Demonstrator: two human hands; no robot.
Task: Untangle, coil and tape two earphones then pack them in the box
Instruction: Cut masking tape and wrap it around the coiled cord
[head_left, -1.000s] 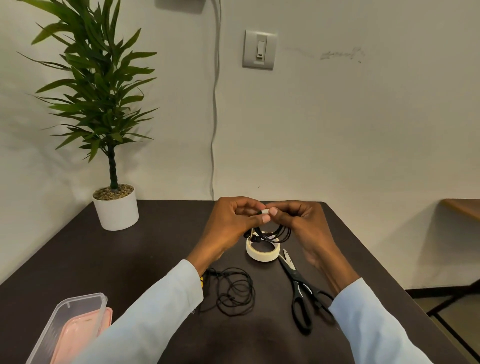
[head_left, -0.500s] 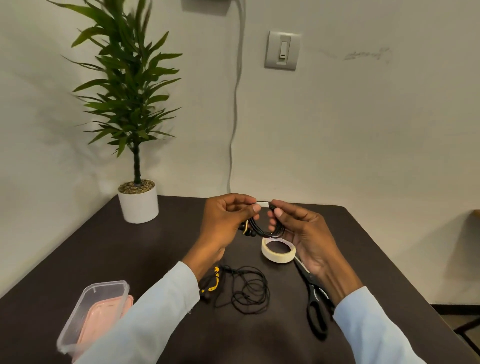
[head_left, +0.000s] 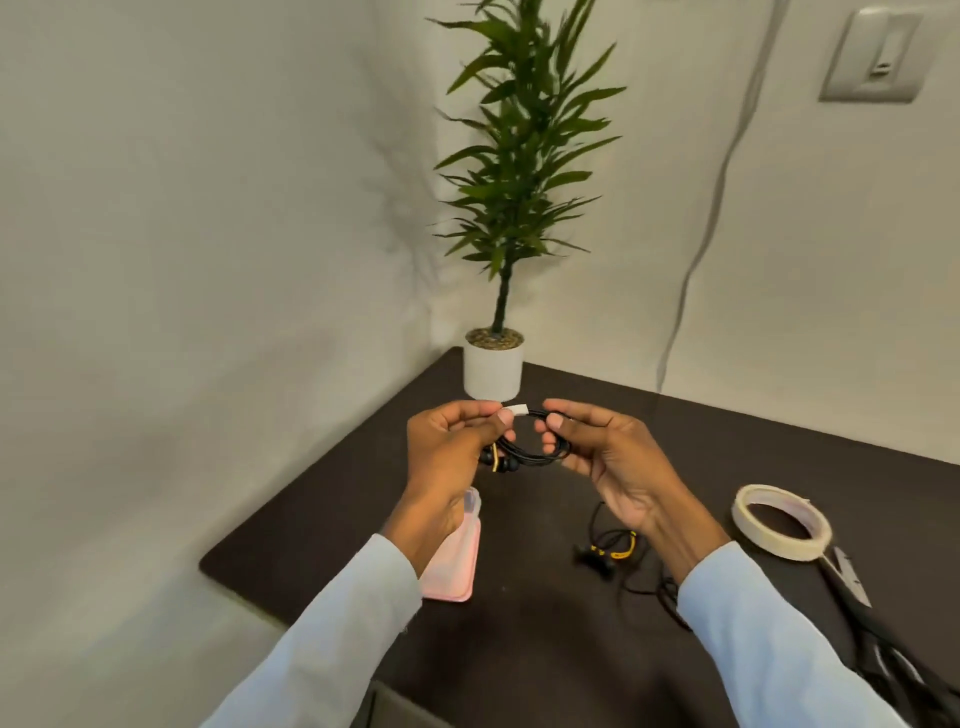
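A coiled black earphone (head_left: 530, 453) with a strip of white tape at its top hangs in the air between my hands. My left hand (head_left: 449, 452) pinches the coil at the taped spot. My right hand (head_left: 605, 457) pinches the coil's right side. A second black and yellow earphone (head_left: 618, 548) lies loose on the dark table (head_left: 545, 649), partly hidden behind my right wrist. The pink box (head_left: 454, 561) with a clear lid lies on the table under my left wrist, mostly covered by it.
A roll of white tape (head_left: 782, 522) lies at the right, with black scissors (head_left: 878, 629) just below it. A potted plant (head_left: 493, 371) stands at the table's far corner. The table's left edge runs close to the box.
The view has swung left, so the tape roll and scissors now sit at the right. My hands have carried the taped coil left, above the box.
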